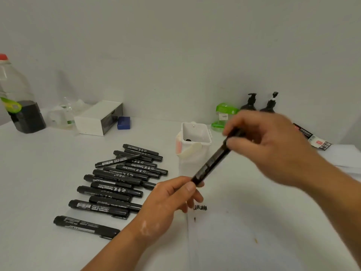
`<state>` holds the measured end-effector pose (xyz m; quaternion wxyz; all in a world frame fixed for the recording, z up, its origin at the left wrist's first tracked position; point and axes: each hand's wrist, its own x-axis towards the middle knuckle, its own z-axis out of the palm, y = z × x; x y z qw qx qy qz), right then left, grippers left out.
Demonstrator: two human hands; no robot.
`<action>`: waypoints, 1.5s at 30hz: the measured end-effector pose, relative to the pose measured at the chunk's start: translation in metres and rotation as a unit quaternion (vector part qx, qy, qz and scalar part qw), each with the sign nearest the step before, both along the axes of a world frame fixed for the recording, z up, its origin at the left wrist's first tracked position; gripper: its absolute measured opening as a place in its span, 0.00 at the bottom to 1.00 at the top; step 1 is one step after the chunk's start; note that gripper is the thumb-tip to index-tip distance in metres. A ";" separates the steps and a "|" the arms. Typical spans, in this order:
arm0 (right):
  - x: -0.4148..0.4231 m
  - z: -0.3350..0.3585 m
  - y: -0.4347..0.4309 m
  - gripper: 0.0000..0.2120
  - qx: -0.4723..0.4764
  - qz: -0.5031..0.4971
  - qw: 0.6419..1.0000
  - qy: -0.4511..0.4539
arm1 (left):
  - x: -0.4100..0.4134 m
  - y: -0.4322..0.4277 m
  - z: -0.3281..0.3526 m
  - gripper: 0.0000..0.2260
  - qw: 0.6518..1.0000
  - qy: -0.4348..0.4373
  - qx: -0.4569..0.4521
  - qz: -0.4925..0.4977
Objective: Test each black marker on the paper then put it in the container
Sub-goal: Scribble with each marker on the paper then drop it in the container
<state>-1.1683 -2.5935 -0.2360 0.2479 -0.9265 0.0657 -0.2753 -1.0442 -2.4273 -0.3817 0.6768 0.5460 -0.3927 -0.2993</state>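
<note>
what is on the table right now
black permanent markers lying loose: about fourteen, black, table left
black marker in hand: one, black, between both hands
white plastic container with handle: one, white, behind held marker
white sheet of paper: one, white, scribbled, front right
clear plastic bottle with red cap: one, clear, far left
white box: one, white, back left
black pump bottles: two, black, back right
left hand: grip on marker's lower end
right hand: grip on upper end

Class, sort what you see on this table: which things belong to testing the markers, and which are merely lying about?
Belong to the job: held marker, gripped by left hand and right hand; marker pile; scribbled paper; white container.

Lying about: red-capped bottle; white box; blue block; green plastic item; dark pump bottles.
</note>
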 end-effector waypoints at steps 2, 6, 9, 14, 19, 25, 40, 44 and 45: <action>0.009 0.035 -0.013 0.05 -0.021 -0.041 0.998 -0.045 | 0.002 -0.001 0.000 0.19 0.999 0.025 -0.001 0.029; 0.037 0.069 -0.029 0.01 -0.126 -0.114 0.985 -0.018 | 0.005 0.000 0.000 0.07 0.993 -0.018 0.055 0.099; 0.064 0.058 -0.031 0.02 -0.179 -0.130 0.973 0.060 | 0.007 0.000 -0.003 0.04 0.983 -0.068 0.095 0.142; 0.097 0.020 -0.028 0.04 -0.208 -0.123 0.959 0.146 | 0.006 0.000 -0.004 0.03 0.971 -0.128 0.116 0.167; 0.112 -0.007 -0.021 0.10 -0.199 -0.095 0.946 0.237 | 0.006 0.000 -0.003 0.03 0.967 -0.146 0.114 0.176; 0.116 -0.026 -0.019 0.17 -0.236 -0.071 0.925 0.288 | 0.006 0.000 -0.004 0.03 0.966 -0.149 0.114 0.178; 0.073 -0.018 -0.027 0.18 -0.147 -0.090 0.983 0.064 | 0.009 0.001 -0.005 0.03 0.964 -0.165 0.121 0.168; 0.020 -0.060 -0.028 0.13 -0.069 -0.101 0.992 0.038 | 0.009 0.001 -0.006 0.03 0.960 -0.177 0.131 0.170; 0.009 -0.077 -0.026 0.12 -0.047 -0.108 0.991 0.063 | 0.010 0.001 -0.006 0.03 0.959 -0.183 0.134 0.172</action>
